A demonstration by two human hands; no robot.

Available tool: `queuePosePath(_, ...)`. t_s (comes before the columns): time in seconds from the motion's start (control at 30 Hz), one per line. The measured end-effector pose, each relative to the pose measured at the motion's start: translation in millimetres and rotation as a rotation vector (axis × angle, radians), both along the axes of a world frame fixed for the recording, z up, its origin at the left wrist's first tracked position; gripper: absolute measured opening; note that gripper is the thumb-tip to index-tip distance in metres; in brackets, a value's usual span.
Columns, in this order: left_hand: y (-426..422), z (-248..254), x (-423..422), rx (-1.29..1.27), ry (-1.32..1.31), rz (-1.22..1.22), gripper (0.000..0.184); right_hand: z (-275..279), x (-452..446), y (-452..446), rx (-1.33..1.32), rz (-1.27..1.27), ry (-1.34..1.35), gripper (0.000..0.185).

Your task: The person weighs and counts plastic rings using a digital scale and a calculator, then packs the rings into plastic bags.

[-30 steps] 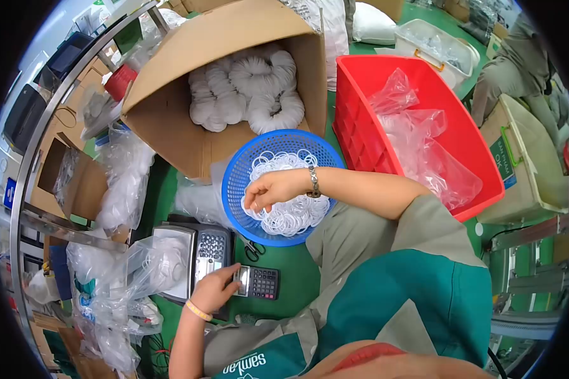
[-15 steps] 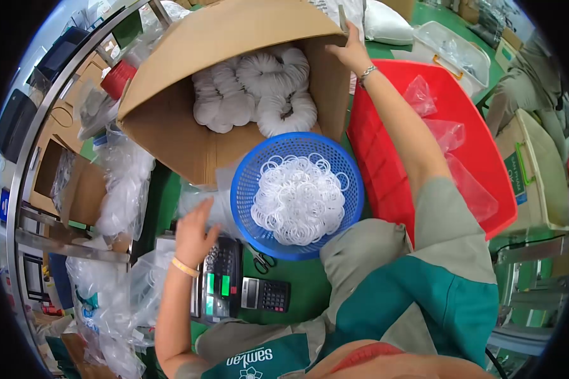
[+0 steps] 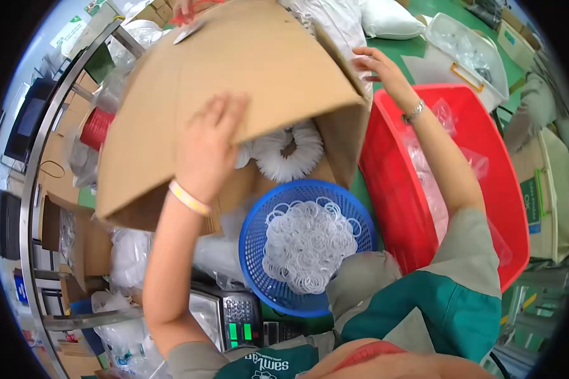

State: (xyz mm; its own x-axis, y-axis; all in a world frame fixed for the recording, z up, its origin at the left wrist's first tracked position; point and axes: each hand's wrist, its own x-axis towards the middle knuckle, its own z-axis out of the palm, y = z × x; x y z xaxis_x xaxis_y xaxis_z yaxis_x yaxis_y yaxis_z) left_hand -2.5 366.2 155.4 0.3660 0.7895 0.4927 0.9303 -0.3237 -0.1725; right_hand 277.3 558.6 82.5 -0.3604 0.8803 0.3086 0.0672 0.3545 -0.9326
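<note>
My left hand point(image 3: 212, 142) lies spread on the top flap of the cardboard box point(image 3: 246, 69), slightly blurred. Beside the box's right edge, my right hand point(image 3: 385, 76) has its fingers apart; whether they touch the box is unclear. White ring bundles point(image 3: 289, 151) show inside the box, partly hidden by the flap. In front of the opening stands a blue basket point(image 3: 259, 287) holding a heap of loose white rings point(image 3: 310, 246). Below my left hand is a scale point(image 3: 240, 312) with green lit displays, partly covered by my arm.
A red crate point(image 3: 385, 183) with clear plastic bags stands at the right. Behind it is a clear lidded bin point(image 3: 468, 54). A metal rail point(image 3: 28, 189) curves along the left. Another person's hand point(image 3: 183, 11) is at the box's far edge.
My left hand has moved from the scale up onto the box flap. My right hand has left the basket for the box's right side. The flap now covers more of the bundles.
</note>
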Motion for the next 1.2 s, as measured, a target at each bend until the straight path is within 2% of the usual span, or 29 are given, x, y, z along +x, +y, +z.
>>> queuePosePath(0.1,7.8,-21.1,18.2,-0.032,-0.020,0.023,0.065,-36.3,5.1,115.9,0.478,-0.247,-0.804,0.037)
queuePosePath(0.2,8.1,-25.4,21.6,-0.094,-0.035,0.045,0.057,-44.5,-21.8,179.6,0.336,-0.319,-0.851,0.041)
queuePosePath(0.27,9.8,-27.1,24.8,-0.130,-0.068,0.061,0.052,-44.5,-33.3,209.1,0.516,-0.454,-1.120,0.058)
queuePosePath(0.3,10.8,-27.9,24.6,-0.142,-0.072,0.068,0.051,-44.1,-43.4,222.3,0.518,-0.473,-1.153,0.074)
queuePosePath(0.4,11.5,-37.1,20.6,-0.162,-0.053,0.084,0.046,-42.5,-66.1,247.9,0.306,-0.370,-1.284,0.096)
queuePosePath(0.47,12.8,-43.7,17.0,-0.164,-0.062,0.101,0.044,-60.4,-75.4,261.4,0.130,-0.275,-1.425,0.100)
queuePosePath(0.5,13.8,-45.7,17.2,-0.170,-0.065,0.118,0.043,-74.2,-80.9,264.8,0.076,-0.247,-1.416,0.102)
queuePosePath(0.57,15.7,-47.7,17.0,-0.180,-0.077,0.127,0.040,-94.3,-84.1,270.7,0.086,-0.271,-1.389,0.055)
queuePosePath(0.6,15.1,-49.2,16.3,-0.179,-0.089,0.128,0.040,-97.9,-86.9,277.7,0.043,-0.266,-1.383,0.100)
queuePosePath(0.63,14.2,-51.1,14.8,-0.173,-0.083,0.129,0.040,-104.8,-88.3,278.3,0.034,-0.263,-1.379,0.100)
queuePosePath(0.77,14.5,-52.5,15.6,-0.155,-0.066,0.129,0.042,-111.1,-94.0,275.1,0.061,-0.363,-1.458,0.090)
queuePosePath(0.83,14.9,-49.6,17.6,-0.171,-0.093,0.148,0.044,-106.6,-92.1,265.8,-0.039,-0.356,-1.431,0.090)
queuePosePath(0.93,15.9,-49.4,18.0,-0.174,-0.077,0.151,0.046,-86.1,-80.4,251.9,-0.142,-0.237,-1.428,0.085)
queuePosePath(0.97,16.7,-48.1,19.1,-0.163,-0.083,0.129,0.048,-100.8,-78.3,263.5,-0.170,-0.217,-1.374,0.083)
queuePosePath(1.03,16.8,-45.6,21.3,-0.166,-0.087,0.099,0.043,-110.0,-76.0,263.4,-0.222,-0.134,-1.439,0.081)
queuePosePath(1.1,16.5,-43.8,22.0,-0.145,-0.111,0.073,0.048,-138.4,-64.6,293.3,-0.027,-0.321,-1.082,0.075)
queuePosePath(1.2,16.0,-44.8,23.3,-0.108,-0.133,0.035,0.053,-76.8,-39.6,219.8,-0.073,0.083,-1.232,0.052)
